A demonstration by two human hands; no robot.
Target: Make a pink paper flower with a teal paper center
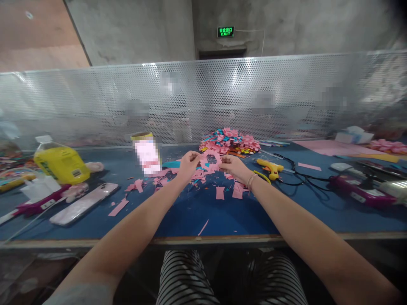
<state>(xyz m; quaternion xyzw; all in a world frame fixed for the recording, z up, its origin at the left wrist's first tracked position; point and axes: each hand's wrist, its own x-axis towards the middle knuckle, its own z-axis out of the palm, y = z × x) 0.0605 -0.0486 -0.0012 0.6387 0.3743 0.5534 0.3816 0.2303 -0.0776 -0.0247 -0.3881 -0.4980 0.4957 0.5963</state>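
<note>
Between my two hands a pink paper ring (207, 155) with a ragged, fringed edge is held up over the table. My left hand (190, 162) pinches its left side. On the opposite side, the fingers of my right hand (234, 165) are closed on the ring's edge. Just behind it lies a heap of pink, blue and yellow paper pieces (229, 140). Loose pink scraps (220, 193) are scattered on the tabletop beneath and around my hands. A yellow glue gun (270, 167) lies to the right of my right hand.
The blue table (203, 216) backs onto a perforated metal screen (216, 93). At left are a yellow-labelled bottle (62, 163), a phone (84, 204) and a purple power strip (47, 200). A blurred upright container (148, 154) stands left of centre. Black cables (305, 178) run to another purple strip (359, 190).
</note>
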